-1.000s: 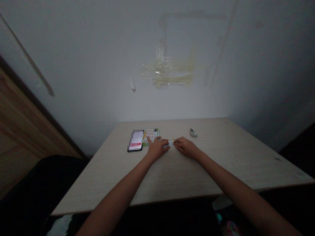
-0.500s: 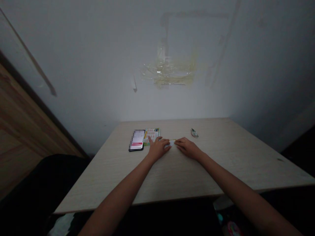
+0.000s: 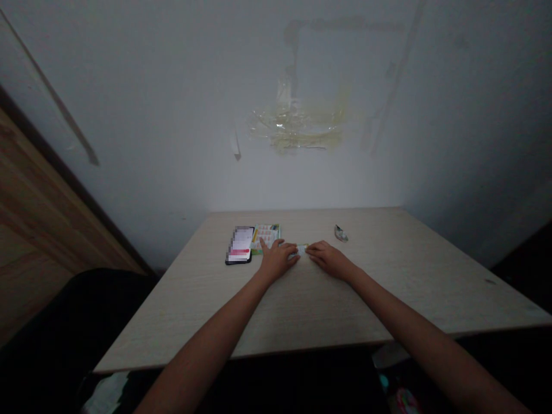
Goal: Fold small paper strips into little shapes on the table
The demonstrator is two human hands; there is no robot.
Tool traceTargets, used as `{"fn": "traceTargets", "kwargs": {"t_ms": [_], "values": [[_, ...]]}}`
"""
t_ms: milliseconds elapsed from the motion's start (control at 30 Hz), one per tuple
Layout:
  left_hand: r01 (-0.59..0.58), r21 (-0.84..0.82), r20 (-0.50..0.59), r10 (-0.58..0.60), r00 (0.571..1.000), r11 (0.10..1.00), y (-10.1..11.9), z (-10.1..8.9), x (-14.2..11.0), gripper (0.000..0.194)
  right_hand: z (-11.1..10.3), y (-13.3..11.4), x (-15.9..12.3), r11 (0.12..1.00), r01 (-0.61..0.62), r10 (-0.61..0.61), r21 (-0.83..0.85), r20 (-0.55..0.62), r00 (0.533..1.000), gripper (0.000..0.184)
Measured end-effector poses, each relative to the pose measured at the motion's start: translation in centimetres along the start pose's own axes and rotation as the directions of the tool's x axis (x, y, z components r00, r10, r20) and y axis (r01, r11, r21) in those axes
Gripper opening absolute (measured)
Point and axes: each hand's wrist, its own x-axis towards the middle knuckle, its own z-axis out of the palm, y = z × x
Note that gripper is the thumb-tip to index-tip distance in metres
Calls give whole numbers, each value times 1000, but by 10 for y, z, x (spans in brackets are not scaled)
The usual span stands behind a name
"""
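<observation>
A small folded piece of paper [image 3: 302, 250] with a pale printed face and yellow-green edge lies flat on the table between my hands. My left hand [image 3: 276, 261] pinches its left end between thumb and fingers, with the outer fingers spread towards a printed leaflet [image 3: 267, 233]. At the right end, the fingers of my right hand [image 3: 328, 259] are closed together on the paper. Both hands rest low at the tabletop, and they cover most of the paper's ends.
A phone [image 3: 239, 247] with a lit, partly blurred screen lies left of the leaflet. Beyond my right hand is a small crumpled, printed scrap [image 3: 340, 233]. The pale wooden table [image 3: 297, 322] meets a wall with peeling tape [image 3: 297, 129]. A dark chair-like shape [image 3: 99, 305] stands at left.
Both hands keep the same grip on the paper, with hardly any visible movement. The view has shifted very slightly.
</observation>
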Motion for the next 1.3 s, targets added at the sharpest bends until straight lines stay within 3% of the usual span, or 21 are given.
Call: {"fn": "traceTargets", "kwargs": {"t_ms": [267,433,667,867,1300], "values": [[0,-1,-1,0,1000,1000,1,-2,0,27,6,6,-1,1000,-16,16,21,-6,1000,31],[9,-1,22,-9,1000,1000,1,-4,0,24,7,8,-2,983,-128,141,131,-95,985,32],[13,-15,7,-13,1000,1000,1,-2,0,25,7,5,-2,997,-73,73,-3,-78,994,28],[8,-27,19,-8,1000,1000,0,-2,1,23,12,5,-2,987,-131,119,-97,-118,986,30],[28,-23,23,-27,999,999,2,-5,0,24,17,13,1,978,-203,194,-41,-156,969,31]]}}
